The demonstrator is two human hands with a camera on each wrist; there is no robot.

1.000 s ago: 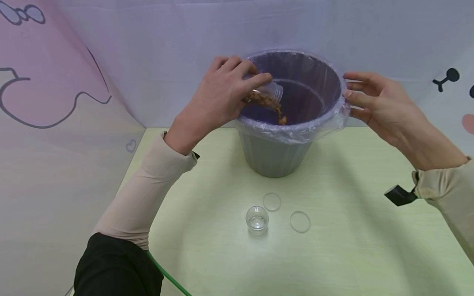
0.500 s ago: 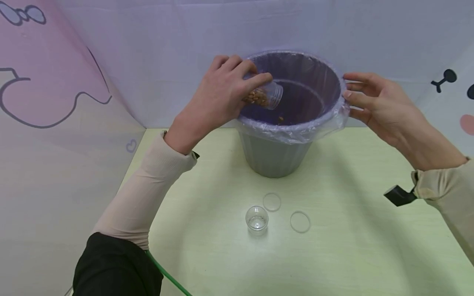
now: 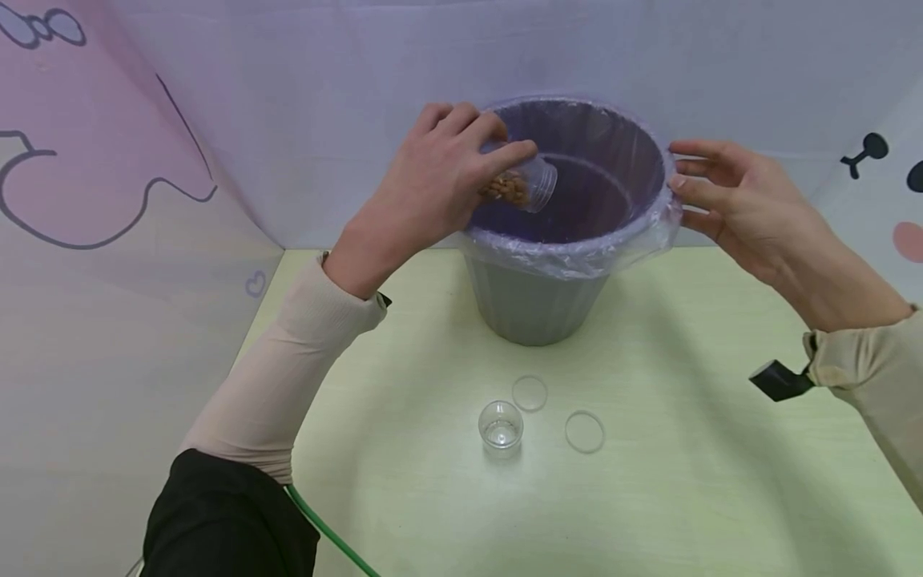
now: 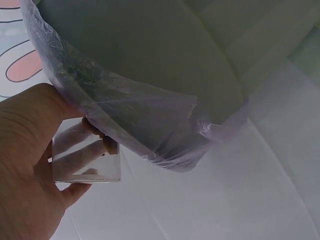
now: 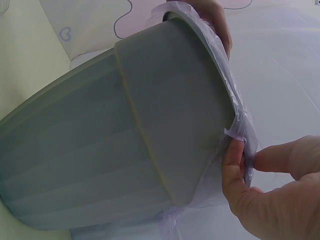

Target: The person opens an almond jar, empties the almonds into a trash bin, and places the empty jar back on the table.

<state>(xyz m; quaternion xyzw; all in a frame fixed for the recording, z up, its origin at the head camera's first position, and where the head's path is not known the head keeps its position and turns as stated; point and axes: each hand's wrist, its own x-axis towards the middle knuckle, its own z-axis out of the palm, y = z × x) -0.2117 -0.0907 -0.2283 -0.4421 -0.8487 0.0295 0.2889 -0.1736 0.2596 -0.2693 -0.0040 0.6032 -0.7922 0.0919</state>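
Note:
My left hand [image 3: 440,188] grips a small clear plastic jar [image 3: 539,183], tipped on its side with its mouth over the bin. Small brown nut-like pieces [image 3: 507,189] lie inside the jar. A grey trash bin [image 3: 534,308] stands upright, lined with a thin purplish plastic bag [image 3: 570,262] folded over its rim. At the bin's right side my right hand [image 3: 760,212] pinches the lined rim; in the right wrist view its thumb and fingers [image 5: 233,172] are on either side of the bag's edge. The bin's floor is hidden.
On the pale yellow-green table [image 3: 433,513] in front of the bin stands an uncovered clear jar [image 3: 501,426]. Two thin clear rings, seemingly lids [image 3: 530,394], lie beside it. A printed cloth [image 3: 360,80] hangs close behind the bin. A green cord [image 3: 332,537] runs by my left arm.
A second ago brown pieces were spilling from the jar's mouth into the bin; now none fall and some lie back inside the jar. The left hand has shifted slightly right. The right hand stays put.

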